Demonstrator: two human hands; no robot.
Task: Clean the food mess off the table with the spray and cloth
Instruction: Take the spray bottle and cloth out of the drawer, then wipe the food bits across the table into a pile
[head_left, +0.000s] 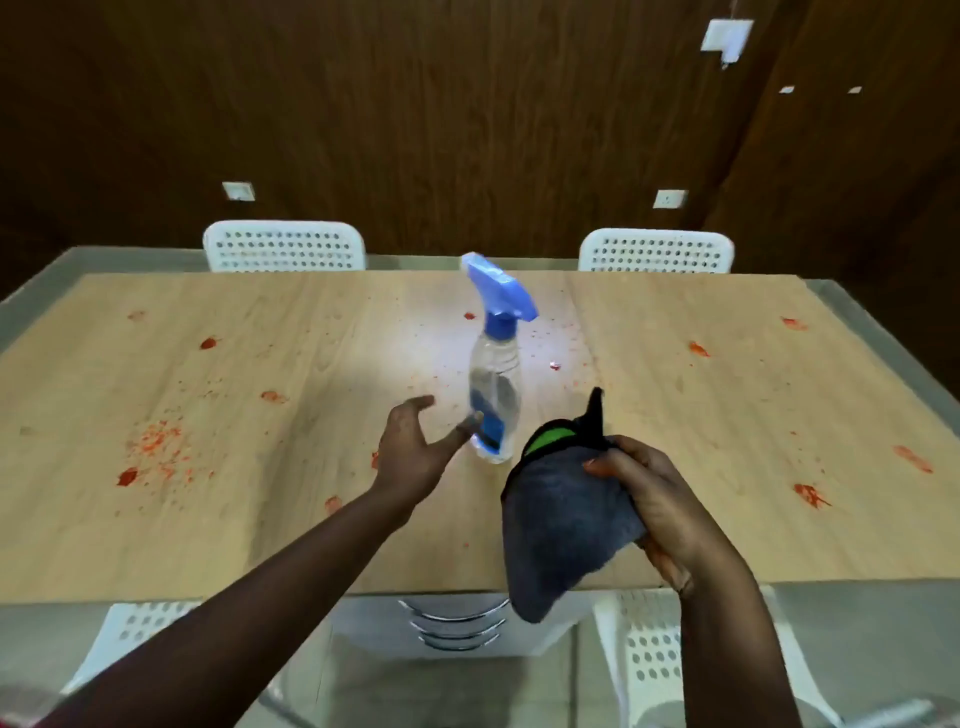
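Step in hand, as judged: fetching the spray; no wiping shows yet, since red food smears (156, 452) lie across the wooden table (727, 519) from the left of the frame to the far right.

Left hand (410, 452): fingers spread and relaxed, holding nothing, reaching toward the spray bottle (493, 389). Its fingertips are just beside the bottle's lower body, at the blue label; actual contact cannot be told.

Right hand (660, 514): fingers curled round a bunched grey cloth (561, 525) with a green-and-black edge, held above the near table edge in the lower centre-right of the frame. Most of the cloth hangs loose below the grip.

Spray bottle: stands at frame centre, on the middle of the table. Long axis close to upright, leaning slightly toward the top left in this wide-angle view. Clear body, blue trigger head. The narrower end of the head points to the upper left, away from the person; that is likely the nozzle, but it is not sure.

Next move calls for: closing the left hand round the bottle's neck or body, finger on the trigger, then aiming the nozzle at a smear. The dense speckled patch at the left is a near candidate.

Risk: a sideways knock from open fingers could topple the tall, narrow bottle.
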